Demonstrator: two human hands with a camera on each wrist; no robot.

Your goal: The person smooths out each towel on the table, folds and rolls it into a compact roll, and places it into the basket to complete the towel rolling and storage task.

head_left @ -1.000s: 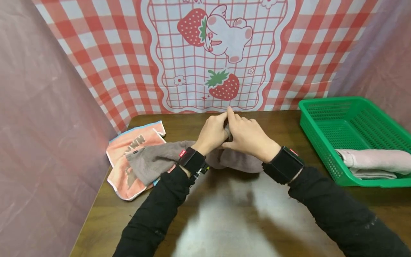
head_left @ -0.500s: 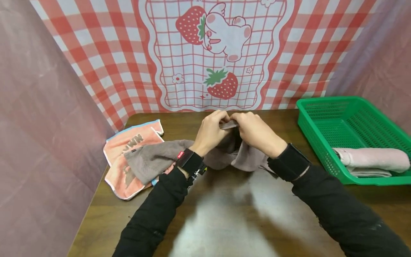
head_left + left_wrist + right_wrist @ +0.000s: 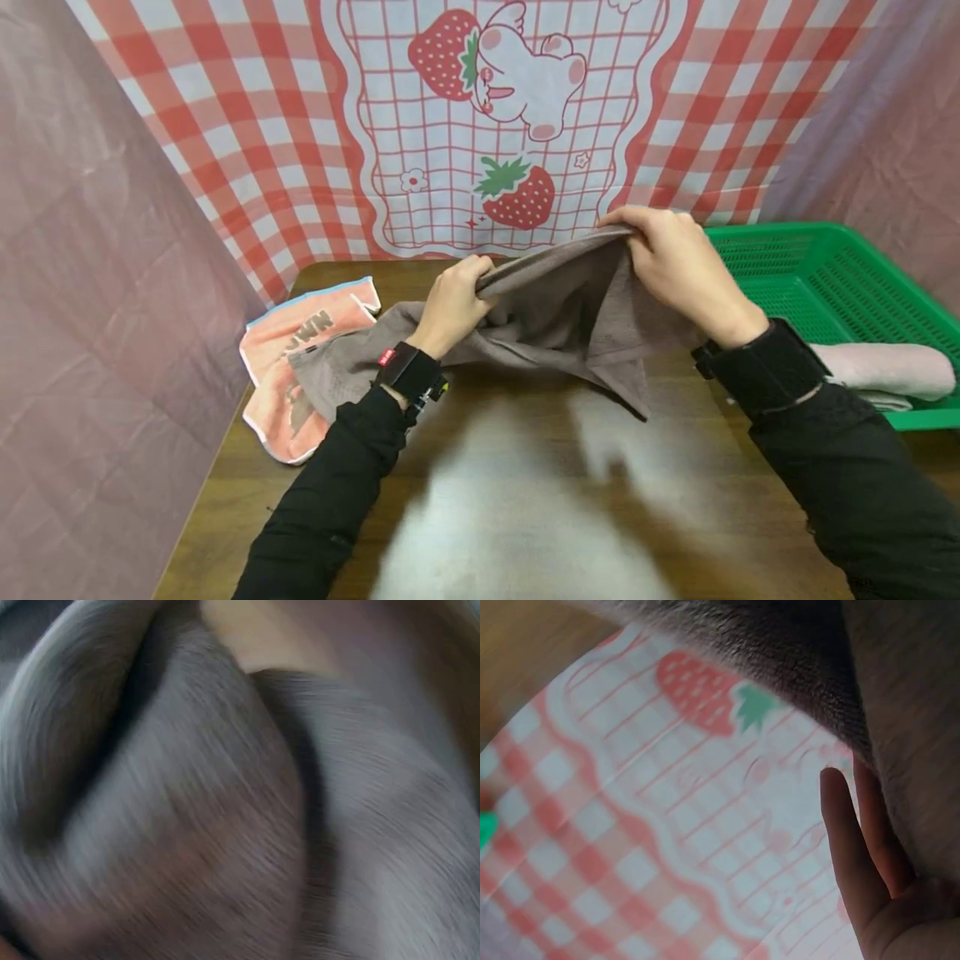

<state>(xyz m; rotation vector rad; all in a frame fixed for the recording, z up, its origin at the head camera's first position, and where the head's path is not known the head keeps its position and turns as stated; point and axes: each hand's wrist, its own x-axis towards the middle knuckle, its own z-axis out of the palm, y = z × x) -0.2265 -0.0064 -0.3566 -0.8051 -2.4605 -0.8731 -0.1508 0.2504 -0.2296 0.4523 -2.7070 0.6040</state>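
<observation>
A grey-brown towel [image 3: 558,304] is stretched between both hands above the table. My left hand [image 3: 453,304] grips its upper edge near the middle. At the right, my right hand [image 3: 686,262] holds the raised edge higher up, and a pointed corner hangs below. The towel's left end lies over a peach towel [image 3: 273,354] with white and blue edging. In the left wrist view, blurred folds of the grey-brown towel [image 3: 187,802] fill most of the picture. In the right wrist view, fingers [image 3: 847,840] show beside the fabric.
On the right stands a green plastic basket [image 3: 832,250] with a folded pale pink towel [image 3: 892,371] in it. The wooden table [image 3: 487,500] meets a red-and-white checked cloth [image 3: 255,125] at the back.
My hands have moved apart. The right hand went right and up with the towel's edge, and the left went slightly left. The bunched towel has spread open between them.
</observation>
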